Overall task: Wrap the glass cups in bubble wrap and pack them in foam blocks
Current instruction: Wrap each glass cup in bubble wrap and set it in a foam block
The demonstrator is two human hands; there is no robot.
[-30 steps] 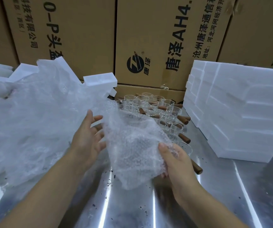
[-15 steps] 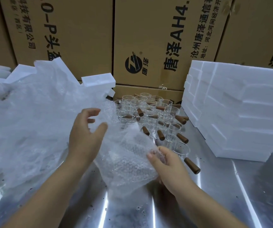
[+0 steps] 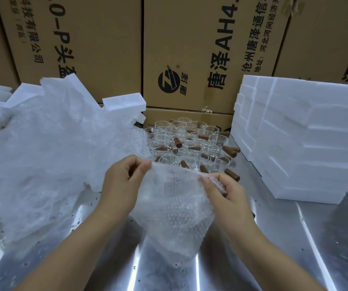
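While your left hand and right hand pinch the top edge of the limp, light bubble wrap sheet, plan to lift the fragile glass cups by their handles.

Metal counter was glossy, glare-streaked and dirt-flecked. The bubble wrap was clear, dimpled plastic. The glass cups were clear and shiny; handles brown, wood-like, matt. White foam blocks and brown cardboard boxes were matt.

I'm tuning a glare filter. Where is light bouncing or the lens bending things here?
Head view: bright glare streaks run along the metal table; the wide lens tilts the cardboard boxes outward; the glass cups look fairly sharp; the bubble wrap looks hazy.
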